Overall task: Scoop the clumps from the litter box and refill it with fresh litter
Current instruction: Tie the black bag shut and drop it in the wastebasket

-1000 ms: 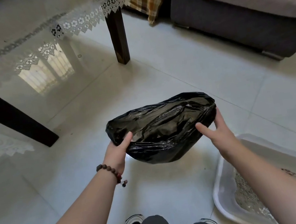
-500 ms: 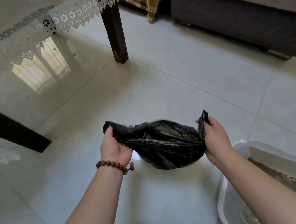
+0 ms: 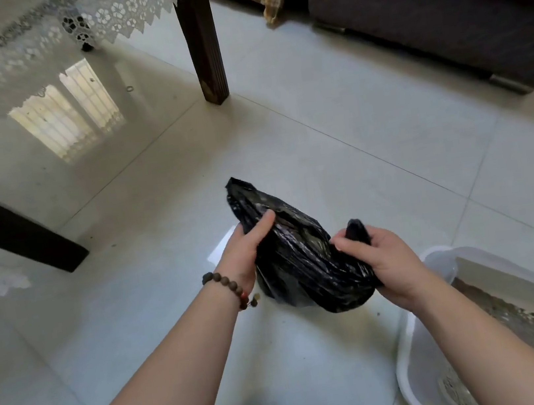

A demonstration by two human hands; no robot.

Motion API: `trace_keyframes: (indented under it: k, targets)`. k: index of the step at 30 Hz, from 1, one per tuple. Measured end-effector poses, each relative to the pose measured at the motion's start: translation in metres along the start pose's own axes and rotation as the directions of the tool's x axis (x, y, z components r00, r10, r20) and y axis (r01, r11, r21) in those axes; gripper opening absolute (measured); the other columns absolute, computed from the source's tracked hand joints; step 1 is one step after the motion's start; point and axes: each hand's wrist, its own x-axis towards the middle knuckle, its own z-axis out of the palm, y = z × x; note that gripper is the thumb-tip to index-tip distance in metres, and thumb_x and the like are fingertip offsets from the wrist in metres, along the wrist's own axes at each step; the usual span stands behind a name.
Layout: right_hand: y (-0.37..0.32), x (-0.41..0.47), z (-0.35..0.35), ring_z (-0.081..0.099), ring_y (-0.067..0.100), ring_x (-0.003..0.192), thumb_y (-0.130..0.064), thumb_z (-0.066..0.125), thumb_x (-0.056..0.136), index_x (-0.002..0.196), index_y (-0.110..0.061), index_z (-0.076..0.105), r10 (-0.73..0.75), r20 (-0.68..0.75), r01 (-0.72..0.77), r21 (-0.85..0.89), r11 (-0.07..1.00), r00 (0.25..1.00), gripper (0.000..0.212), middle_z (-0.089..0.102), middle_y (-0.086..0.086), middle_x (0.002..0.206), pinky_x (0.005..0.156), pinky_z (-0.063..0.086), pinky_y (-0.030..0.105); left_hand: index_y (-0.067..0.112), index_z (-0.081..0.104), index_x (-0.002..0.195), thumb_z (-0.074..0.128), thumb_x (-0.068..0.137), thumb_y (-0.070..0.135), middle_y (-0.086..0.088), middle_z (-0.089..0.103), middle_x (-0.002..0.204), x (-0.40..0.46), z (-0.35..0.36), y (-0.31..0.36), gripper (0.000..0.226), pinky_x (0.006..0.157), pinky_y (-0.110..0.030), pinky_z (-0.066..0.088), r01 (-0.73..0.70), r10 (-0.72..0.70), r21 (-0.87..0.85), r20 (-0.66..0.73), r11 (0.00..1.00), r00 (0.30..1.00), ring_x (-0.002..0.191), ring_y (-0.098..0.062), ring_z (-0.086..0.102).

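Both hands grip a black plastic bag (image 3: 296, 260) above the floor (image 3: 336, 143): left hand (image 3: 243, 252) clutches its upper end, right hand (image 3: 383, 257) bunches the lower end. The bag runs diagonally, upper-left to lower-right. No readable writing. Litter box (image 3: 416, 350) sits lower right, just beside.

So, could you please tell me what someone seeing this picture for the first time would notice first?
The black plastic bag at centre draws the eye first, bunched and gripped at either end by the left hand and the right hand above the pale tiled floor. Next comes the white litter box at lower right, with only a thin scatter of litter. At upper left, a dark table leg stands under a lace-edged cloth.
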Motion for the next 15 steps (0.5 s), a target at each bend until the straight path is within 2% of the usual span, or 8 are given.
trace_keyframes:
  k: [2, 4, 6, 8, 10, 12, 14, 15]
  targets:
    - [-0.001, -0.004, 0.003, 0.061, 0.019, 0.07, -0.012, 0.065, 0.084, 0.083, -0.007, 0.069, 0.023, 0.098, -0.015, -0.086, 0.996, 0.995, 0.007, 0.066, 0.008, 0.076, 0.066, 0.05, 0.024, 0.009, 0.063, 0.112, 0.068, 0.085, 0.025, -0.009, 0.072, 0.105, 0.005, 0.008, 0.002, 0.031, 0.076, -0.026, 0.055, 0.001, 0.002, 0.085, -0.031, 0.996, 1.0, 0.098, -0.023, 0.068]
    - [-0.002, -0.004, 0.007, 0.064, 0.018, 0.071, -0.014, 0.061, 0.088, 0.084, -0.008, 0.07, 0.049, 0.138, -0.028, -0.15, 0.988, 0.989, 0.012, 0.068, 0.008, 0.078, 0.066, 0.05, 0.024, 0.01, 0.066, 0.104, 0.07, 0.084, 0.018, -0.009, 0.073, 0.099, 0.008, 0.013, -0.002, 0.022, 0.08, -0.034, 0.055, 0.006, 0.006, 0.147, -0.081, 0.989, 0.997, 0.095, -0.027, 0.069]
    - [-0.003, -0.003, 0.008, 0.062, 0.014, 0.058, -0.015, 0.054, 0.093, 0.086, -0.006, 0.069, 0.064, 0.081, -0.055, -0.11, 0.992, 0.995, 0.018, 0.066, 0.002, 0.065, 0.056, 0.048, 0.02, 0.006, 0.066, 0.102, 0.065, 0.087, 0.013, -0.013, 0.072, 0.098, 0.008, 0.016, -0.005, 0.017, 0.08, -0.037, 0.055, -0.017, 0.024, 0.051, -0.124, 0.999, 0.992, 0.093, -0.029, 0.069]
    - [0.0, 0.001, 0.005, 0.05, 0.007, 0.045, -0.02, 0.048, 0.097, 0.092, -0.004, 0.065, 0.069, -0.053, -0.069, 0.015, 0.998, 0.996, 0.024, 0.054, -0.004, 0.051, 0.049, 0.04, 0.019, -0.001, 0.061, 0.106, 0.056, 0.092, 0.01, -0.018, 0.07, 0.099, 0.007, 0.014, -0.007, 0.018, 0.075, -0.037, 0.056, -0.024, -0.001, -0.174, -0.141, 0.984, 0.99, 0.09, -0.03, 0.068]
    - [0.007, 0.007, 0.0, 0.046, 0.01, 0.05, -0.031, 0.046, 0.097, 0.105, -0.007, 0.062, 0.095, -0.195, -0.058, 0.184, 0.981, 0.976, 0.03, 0.049, -0.001, 0.059, 0.056, 0.038, 0.023, 0.0, 0.056, 0.1, 0.051, 0.096, 0.015, -0.02, 0.065, 0.09, 0.004, 0.01, -0.008, 0.016, 0.071, -0.039, 0.057, 0.013, -0.065, -0.397, -0.118, 0.918, 0.991, 0.082, -0.03, 0.067]
    - [0.016, 0.013, -0.003, 0.055, 0.015, 0.067, -0.044, 0.047, 0.094, 0.104, -0.011, 0.059, 0.162, -0.326, -0.048, 0.332, 0.942, 0.931, 0.036, 0.056, 0.003, 0.075, 0.072, 0.045, 0.029, 0.008, 0.052, 0.084, 0.055, 0.093, 0.034, -0.011, 0.056, 0.072, 0.004, 0.003, -0.01, 0.027, 0.076, -0.042, 0.055, 0.03, -0.097, -0.513, -0.105, 0.858, 0.99, 0.07, -0.025, 0.061]
    - [0.022, 0.013, -0.003, 0.058, 0.015, 0.081, -0.052, 0.05, 0.088, 0.094, -0.013, 0.057, 0.181, -0.39, -0.047, 0.328, 0.944, 0.903, 0.041, 0.06, 0.0, 0.083, 0.085, 0.044, 0.031, 0.011, 0.05, 0.08, 0.061, 0.081, 0.043, -0.005, 0.049, 0.066, 0.003, -0.002, -0.012, 0.034, 0.08, -0.041, 0.053, 0.029, -0.074, -0.547, -0.062, 0.837, 0.995, 0.065, -0.02, 0.056]
    - [0.026, 0.013, -0.003, 0.059, 0.012, 0.083, -0.056, 0.052, 0.083, 0.093, -0.014, 0.058, 0.174, -0.38, -0.056, 0.302, 0.952, 0.908, 0.044, 0.061, -0.004, 0.084, 0.087, 0.042, 0.029, 0.01, 0.052, 0.083, 0.063, 0.08, 0.037, -0.004, 0.049, 0.065, 0.001, -0.003, -0.013, 0.03, 0.074, -0.037, 0.055, 0.014, -0.052, -0.535, -0.056, 0.845, 0.997, 0.063, -0.018, 0.056]
